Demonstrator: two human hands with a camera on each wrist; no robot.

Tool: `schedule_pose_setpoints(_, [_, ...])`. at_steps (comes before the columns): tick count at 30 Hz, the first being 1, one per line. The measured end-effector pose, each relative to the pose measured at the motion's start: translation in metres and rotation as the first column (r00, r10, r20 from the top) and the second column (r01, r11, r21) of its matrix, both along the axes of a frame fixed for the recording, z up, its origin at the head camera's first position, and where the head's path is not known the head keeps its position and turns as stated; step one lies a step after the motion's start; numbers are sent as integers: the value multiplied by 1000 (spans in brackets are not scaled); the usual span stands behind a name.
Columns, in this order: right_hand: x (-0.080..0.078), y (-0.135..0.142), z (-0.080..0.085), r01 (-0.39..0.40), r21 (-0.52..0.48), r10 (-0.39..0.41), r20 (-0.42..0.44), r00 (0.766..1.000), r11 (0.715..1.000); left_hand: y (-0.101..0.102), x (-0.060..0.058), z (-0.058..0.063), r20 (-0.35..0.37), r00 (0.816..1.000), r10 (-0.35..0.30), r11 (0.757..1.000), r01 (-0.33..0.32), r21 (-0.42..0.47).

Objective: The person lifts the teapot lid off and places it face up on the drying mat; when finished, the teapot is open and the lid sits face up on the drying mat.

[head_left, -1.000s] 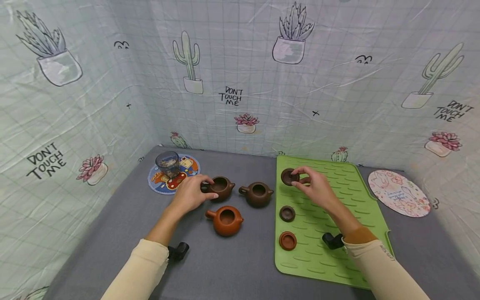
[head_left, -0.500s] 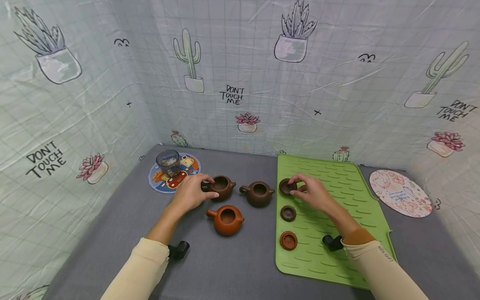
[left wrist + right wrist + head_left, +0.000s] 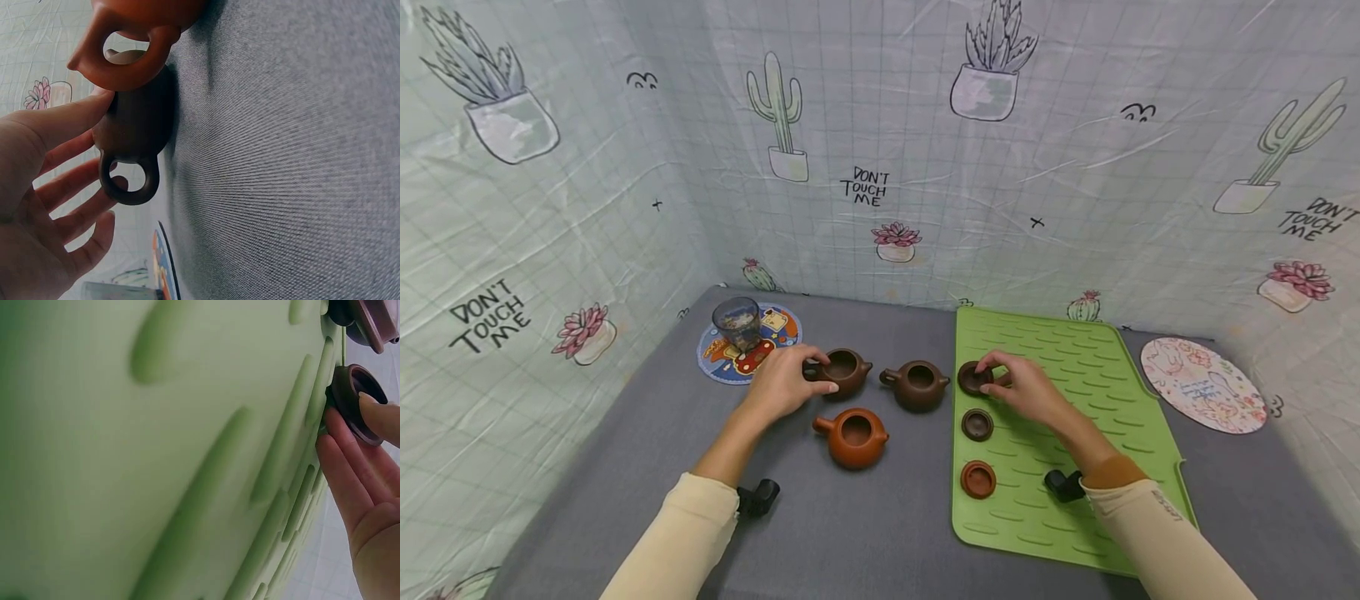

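In the head view my left hand (image 3: 782, 385) holds a dark brown lidless teapot (image 3: 855, 385) on the grey table, thumb and fingertips on opposite sides of its body by the handle. A second brown teapot (image 3: 919, 398) stands just right of it. Nearer me sits an orange-red teapot (image 3: 856, 455), also without a lid. My right hand (image 3: 1028, 385) pinches a dark brown teapot lid (image 3: 357, 403) between thumb and fingers, low at the green mat's left edge, hollow side up. Below it on the mat lie a smaller brown lid (image 3: 977, 425) and an orange-red lid (image 3: 978, 480).
The green ridged mat (image 3: 1045, 521) covers the table's right part. At the back left a tinted glass (image 3: 739, 325) stands on a round colourful coaster (image 3: 790, 321). A pale floral oval mat (image 3: 1206, 385) lies far right. Patterned cloth walls (image 3: 880, 125) rise behind and beside the table.
My right hand has brought the brown lid slightly left and toward me, closer to the smaller brown lid. The left hand stays on its teapot.
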State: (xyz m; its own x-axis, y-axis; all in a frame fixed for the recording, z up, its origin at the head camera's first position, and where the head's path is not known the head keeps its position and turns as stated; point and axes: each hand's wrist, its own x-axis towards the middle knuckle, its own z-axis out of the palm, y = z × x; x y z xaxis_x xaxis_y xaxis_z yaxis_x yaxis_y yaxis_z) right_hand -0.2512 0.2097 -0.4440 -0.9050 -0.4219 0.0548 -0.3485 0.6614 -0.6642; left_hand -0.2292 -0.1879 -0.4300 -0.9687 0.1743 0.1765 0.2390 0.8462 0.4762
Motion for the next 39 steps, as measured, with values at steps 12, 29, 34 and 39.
schedule_pose_setpoints(12, [-3, -5, 5, 14, 98, -6, -79, 997, 995, 1, -1, 1, 9, 1000, -2, 1000, 2, -13])
schedule_pose_setpoints(29, [-6, -9, 8, 47, 180, -24, -129, 991, 983, 1, -1, 0, 0, 1000, 5, 1000, -5, -6])
schedule_pose_setpoints(34, [-6, -9, 7, 62, 197, -34, -143, 989, 978, 1, -1, 0, 2, 1000, 5, 1000, -5, 0])
schedule_pose_setpoints(39, [-6, -9, 7, 66, 201, -39, -134, 990, 977, 1, -1, 0, 3, 1000, 7, 1000, -7, -4])
